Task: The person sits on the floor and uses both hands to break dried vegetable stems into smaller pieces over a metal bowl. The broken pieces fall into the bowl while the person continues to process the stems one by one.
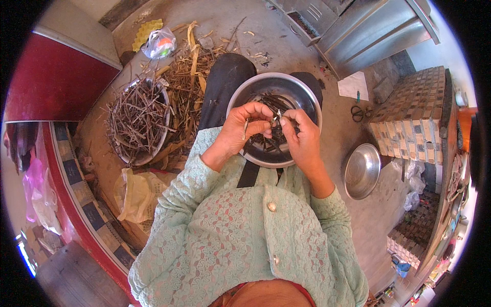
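Observation:
A round metal basin (231, 110) rests on my lap, with a heap of dark, thin stick-like pieces (273, 140) inside. Over it, my left hand (248, 123) and my right hand (302, 135) meet, thumbs and fingers pinched together. Between the fingertips is a small piece with a whitish end (279, 113); its kind is too small to make out. The left fingers are curled around toward it, and the right thumb and forefinger press from the other side. Something thin and shiny shows beside the left thumb, but I cannot tell what it is.
To the left stands a basin heaped with brown sticks (138, 120), beside loose dry stalks (186, 77) on the floor. A yellowish plastic bag (139, 192) lies nearer. On the right are an empty metal bowl (362, 171), scissors (357, 113), white paper (353, 86) and a tiled brick stove (409, 115).

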Tool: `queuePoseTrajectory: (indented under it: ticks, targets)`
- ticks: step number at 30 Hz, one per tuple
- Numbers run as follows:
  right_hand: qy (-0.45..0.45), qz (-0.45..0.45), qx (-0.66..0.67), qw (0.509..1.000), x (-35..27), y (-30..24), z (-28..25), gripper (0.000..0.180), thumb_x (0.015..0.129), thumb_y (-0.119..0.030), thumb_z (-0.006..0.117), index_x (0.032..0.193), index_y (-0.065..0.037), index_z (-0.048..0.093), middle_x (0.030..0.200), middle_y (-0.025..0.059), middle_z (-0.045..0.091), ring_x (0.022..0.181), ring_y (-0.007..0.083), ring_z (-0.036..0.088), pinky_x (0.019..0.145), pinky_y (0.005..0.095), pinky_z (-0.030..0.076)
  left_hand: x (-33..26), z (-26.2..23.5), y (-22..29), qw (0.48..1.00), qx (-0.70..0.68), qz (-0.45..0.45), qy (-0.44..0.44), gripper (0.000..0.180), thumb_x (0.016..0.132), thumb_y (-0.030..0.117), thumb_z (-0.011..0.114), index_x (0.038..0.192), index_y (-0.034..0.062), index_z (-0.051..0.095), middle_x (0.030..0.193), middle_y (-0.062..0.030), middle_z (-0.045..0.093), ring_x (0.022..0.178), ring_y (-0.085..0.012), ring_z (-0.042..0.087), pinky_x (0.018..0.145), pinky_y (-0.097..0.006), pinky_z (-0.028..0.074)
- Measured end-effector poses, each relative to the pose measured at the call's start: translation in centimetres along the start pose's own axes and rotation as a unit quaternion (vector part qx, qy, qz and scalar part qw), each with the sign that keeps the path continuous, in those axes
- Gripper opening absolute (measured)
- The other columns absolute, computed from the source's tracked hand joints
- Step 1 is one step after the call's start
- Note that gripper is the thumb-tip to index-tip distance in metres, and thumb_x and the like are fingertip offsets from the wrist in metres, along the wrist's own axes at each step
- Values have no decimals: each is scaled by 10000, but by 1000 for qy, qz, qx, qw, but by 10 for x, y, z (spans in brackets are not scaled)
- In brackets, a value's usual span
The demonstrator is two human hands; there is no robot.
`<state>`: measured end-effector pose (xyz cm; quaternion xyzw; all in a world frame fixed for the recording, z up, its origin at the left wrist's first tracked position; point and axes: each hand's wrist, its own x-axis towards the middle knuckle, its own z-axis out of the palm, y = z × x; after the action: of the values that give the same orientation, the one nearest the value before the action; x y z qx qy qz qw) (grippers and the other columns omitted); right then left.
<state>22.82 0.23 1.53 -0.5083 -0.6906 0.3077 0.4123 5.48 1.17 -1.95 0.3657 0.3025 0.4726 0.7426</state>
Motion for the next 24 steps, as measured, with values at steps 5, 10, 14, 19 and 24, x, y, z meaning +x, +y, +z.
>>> queuePoseTrajectory:
  ticks: [5,10,14,19,24]
  targets:
    - [-20,15,28,999,1,-7,0,86,854,-43,601,913,3,560,796,139,590,674,229,613,619,297,477,0,-4,-5,999,31,10,-11,142,825,-23,608,956,19,569,898,-55,609,728,-125,591,657,-260,513]
    - [-32,-11,9,999,-2,-2,4,94,852,-61,608,911,-10,556,800,139,587,698,265,616,621,319,479,-1,0,-6,999,44,27,4,150,826,-42,601,958,27,576,851,-31,601,681,-97,576,613,-235,508]
    - [4,-89,-101,991,-3,5,10,117,825,-81,629,888,-35,540,785,136,563,704,320,596,596,382,474,0,0,-10,995,91,8,27,159,829,-51,588,964,32,572,828,-22,596,638,-83,569,567,-224,508]
    - [79,-122,-149,978,-4,5,17,161,769,-80,657,829,-67,508,724,105,522,635,288,565,537,386,457,-4,5,-1,997,75,-20,22,124,878,24,585,1002,20,575,786,-33,605,610,-77,568,546,-222,511]
    - [70,-158,-79,982,-5,4,11,157,776,-64,648,854,-56,512,700,100,504,600,286,553,520,382,441,-6,2,2,996,83,-39,-7,112,885,66,590,959,-15,611,787,-42,631,616,-82,579,549,-231,508]
